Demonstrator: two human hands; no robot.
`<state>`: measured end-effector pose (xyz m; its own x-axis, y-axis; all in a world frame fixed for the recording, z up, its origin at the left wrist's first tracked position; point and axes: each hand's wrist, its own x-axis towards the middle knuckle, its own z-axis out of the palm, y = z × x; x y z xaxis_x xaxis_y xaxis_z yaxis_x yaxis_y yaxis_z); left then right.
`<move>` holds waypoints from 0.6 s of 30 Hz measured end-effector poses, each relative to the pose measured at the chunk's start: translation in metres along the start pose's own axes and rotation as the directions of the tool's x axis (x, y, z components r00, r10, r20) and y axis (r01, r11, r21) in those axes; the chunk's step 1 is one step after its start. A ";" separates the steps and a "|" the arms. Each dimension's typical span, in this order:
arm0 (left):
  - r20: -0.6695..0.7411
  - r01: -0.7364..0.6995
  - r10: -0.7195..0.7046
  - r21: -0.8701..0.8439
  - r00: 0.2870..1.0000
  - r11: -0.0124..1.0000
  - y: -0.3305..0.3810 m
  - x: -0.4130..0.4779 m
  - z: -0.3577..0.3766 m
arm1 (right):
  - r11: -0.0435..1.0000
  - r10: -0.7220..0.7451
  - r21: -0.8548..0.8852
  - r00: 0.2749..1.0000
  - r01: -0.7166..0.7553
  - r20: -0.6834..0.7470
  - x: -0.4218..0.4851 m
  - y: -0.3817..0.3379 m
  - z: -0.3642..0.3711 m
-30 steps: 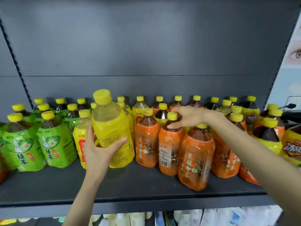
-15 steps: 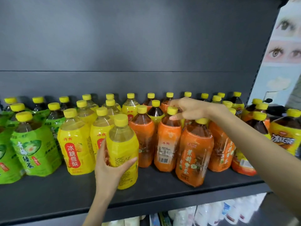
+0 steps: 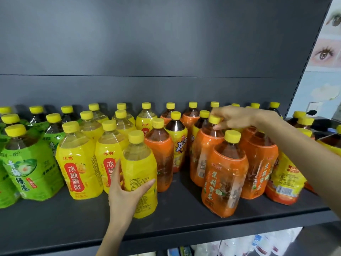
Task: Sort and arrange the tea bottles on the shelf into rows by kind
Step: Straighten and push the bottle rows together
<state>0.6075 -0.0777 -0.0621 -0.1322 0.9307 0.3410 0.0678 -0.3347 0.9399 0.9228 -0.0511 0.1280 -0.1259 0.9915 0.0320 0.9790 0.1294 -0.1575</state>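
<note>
My left hand (image 3: 125, 193) grips a yellow-labelled pear tea bottle (image 3: 139, 174) that stands on the dark shelf (image 3: 175, 226), right of two like yellow bottles (image 3: 79, 163). My right hand (image 3: 238, 117) reaches over the orange group and pinches the yellow cap of an orange jasmine tea bottle (image 3: 204, 154). Another orange bottle (image 3: 224, 174) stands in front of it. Green tea bottles (image 3: 27, 163) fill the left. A yellow iced-tea bottle (image 3: 178, 141) stands among the orange ones.
More orange and yellow-labelled bottles (image 3: 284, 178) crowd the shelf's right end under my right arm. A strip of bare shelf runs along the front edge. White packages (image 3: 258, 244) lie on the shelf below. A dark back panel rises behind the rows.
My left hand lowered the yellow bottle from the air onto the shelf beside the other yellow ones. My right hand stayed over the orange bottles and now pinches a cap.
</note>
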 end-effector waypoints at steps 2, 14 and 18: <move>-0.005 -0.003 0.003 -0.001 1.000 1.000 -0.001 0.000 0.001 | 0.999 0.036 -0.042 0.999 -0.035 0.026 -0.001 0.018 0.003; -0.039 0.000 0.002 0.057 0.999 0.998 -0.008 -0.004 0.003 | 0.946 -0.064 0.321 0.995 0.037 0.075 -0.011 0.012 -0.003; -0.039 0.013 -0.009 0.084 0.999 0.996 -0.007 -0.004 0.005 | 0.894 -0.147 0.422 0.988 0.150 -0.040 -0.002 -0.010 -0.006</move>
<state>0.6124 -0.0786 -0.0701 -0.1709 0.9275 0.3325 0.1492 -0.3092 0.9392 0.9147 -0.0547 0.1352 -0.2616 0.9606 0.0940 0.7889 0.2689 -0.5525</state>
